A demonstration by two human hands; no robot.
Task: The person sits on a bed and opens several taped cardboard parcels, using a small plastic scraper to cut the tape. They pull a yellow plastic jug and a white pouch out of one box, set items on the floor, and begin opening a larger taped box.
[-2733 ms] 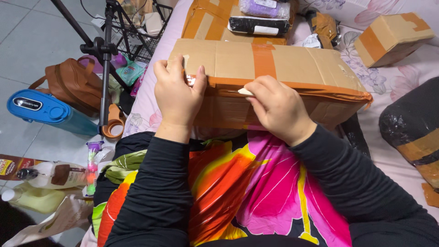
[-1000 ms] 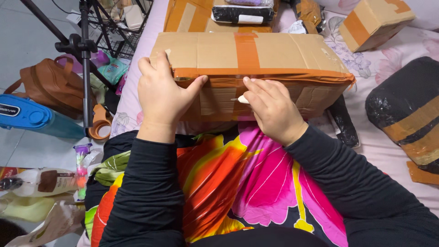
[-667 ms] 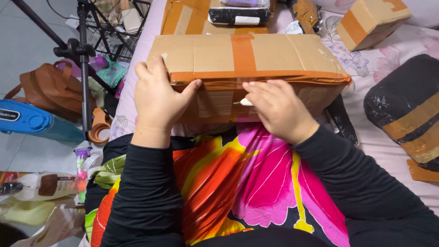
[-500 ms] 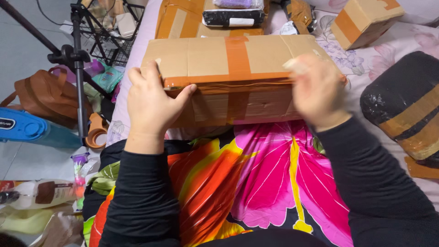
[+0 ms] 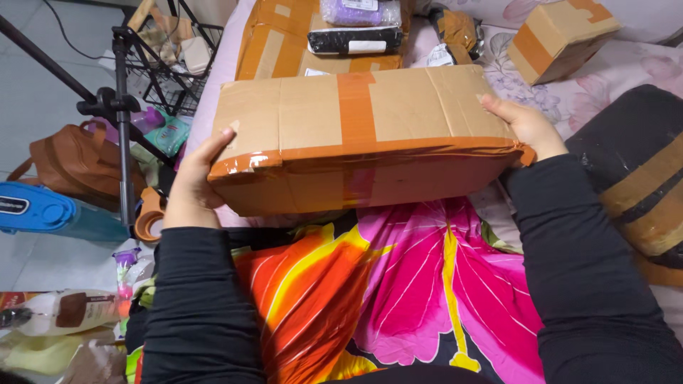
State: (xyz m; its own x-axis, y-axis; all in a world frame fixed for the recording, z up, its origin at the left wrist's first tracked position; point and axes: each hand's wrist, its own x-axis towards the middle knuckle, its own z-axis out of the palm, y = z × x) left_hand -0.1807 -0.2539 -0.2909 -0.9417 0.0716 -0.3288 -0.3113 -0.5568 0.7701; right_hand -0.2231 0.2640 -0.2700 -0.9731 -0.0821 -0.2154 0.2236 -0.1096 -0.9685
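Observation:
A wide cardboard box (image 5: pixel 398 114) sealed with orange tape is held in front of me above my lap. My left hand (image 5: pixel 196 181) grips its left end, fingers on the top corner. My right hand (image 5: pixel 523 124) grips its right end, fingers laid over the top edge. The box's near side faces me, with shiny tape along its upper edge. Both black sleeves reach up from the bottom of the view.
A bright flowered cloth (image 5: pixel 384 284) covers my lap. Behind the box lie a flat taped carton (image 5: pixel 281 43) with dark parcels (image 5: pixel 352 39) on it and a small box (image 5: pixel 558 35). A black taped bundle (image 5: pixel 637 171) lies right. A tripod (image 5: pixel 117 107), brown bag (image 5: pixel 78 163) and blue bottle (image 5: pixel 43 213) stand left.
My right hand left the middle of the box's near edge and moved to its right end. My left hand slid down to the left end. The box now looks lifted nearer me.

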